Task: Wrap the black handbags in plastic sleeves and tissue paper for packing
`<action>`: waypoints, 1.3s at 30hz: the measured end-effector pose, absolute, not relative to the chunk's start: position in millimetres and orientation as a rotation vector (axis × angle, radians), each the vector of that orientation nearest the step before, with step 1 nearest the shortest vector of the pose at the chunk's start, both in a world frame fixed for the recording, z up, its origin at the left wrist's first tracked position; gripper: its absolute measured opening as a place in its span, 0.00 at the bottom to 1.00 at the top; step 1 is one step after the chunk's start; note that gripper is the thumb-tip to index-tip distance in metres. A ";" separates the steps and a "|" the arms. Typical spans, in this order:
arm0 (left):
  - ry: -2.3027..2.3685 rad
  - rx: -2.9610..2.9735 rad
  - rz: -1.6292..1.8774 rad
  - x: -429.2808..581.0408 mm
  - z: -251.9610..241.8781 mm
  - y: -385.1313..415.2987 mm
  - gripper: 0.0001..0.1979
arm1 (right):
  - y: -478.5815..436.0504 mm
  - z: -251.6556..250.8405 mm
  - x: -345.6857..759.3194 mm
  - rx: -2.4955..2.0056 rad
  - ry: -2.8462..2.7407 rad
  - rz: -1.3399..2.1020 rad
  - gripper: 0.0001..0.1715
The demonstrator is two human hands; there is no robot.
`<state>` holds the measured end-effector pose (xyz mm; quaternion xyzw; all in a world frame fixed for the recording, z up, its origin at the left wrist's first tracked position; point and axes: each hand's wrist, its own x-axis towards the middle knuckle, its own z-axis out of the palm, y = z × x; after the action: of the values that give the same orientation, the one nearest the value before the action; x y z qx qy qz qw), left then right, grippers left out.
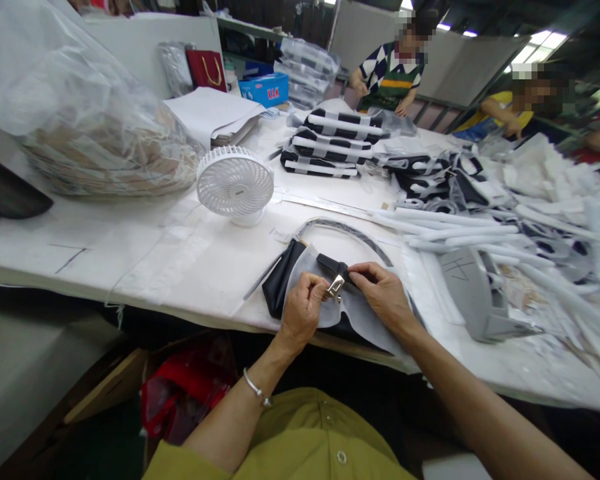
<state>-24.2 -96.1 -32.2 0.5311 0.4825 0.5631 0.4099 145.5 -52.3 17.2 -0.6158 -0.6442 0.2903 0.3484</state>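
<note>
Pinching gold buckle at lower centre of frame with left hand, fingertips together on it; clamping black strap just beside with right hand, over black bag.

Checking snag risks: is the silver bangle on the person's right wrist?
No, the silver bangle sits below the left hand; the wrist of the right hand is bare.

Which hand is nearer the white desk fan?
Left. The left hand pinches the gold buckle, below-right of the white fan; the right hand holds the black strap, farther right.
</note>
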 end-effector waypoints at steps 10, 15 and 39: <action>1.148 1.189 1.360 -25.0 -23.7 -94.8 0.11 | -67.3 13.5 145.4 -1.296 -1.940 0.452 0.09; 1.164 1.243 1.335 -26.7 -20.9 -96.5 0.10 | -67.0 14.5 142.3 -1.254 -2.084 0.271 0.09; 1.076 1.100 1.332 -20.8 -42.4 -90.9 0.14 | -50.9 36.6 133.3 -1.264 -2.548 -0.081 0.09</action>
<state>-20.8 -90.9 -42.4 0.4599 0.4496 0.5569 0.5255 133.3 -50.9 36.6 -0.4394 -0.8856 -0.0282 0.1477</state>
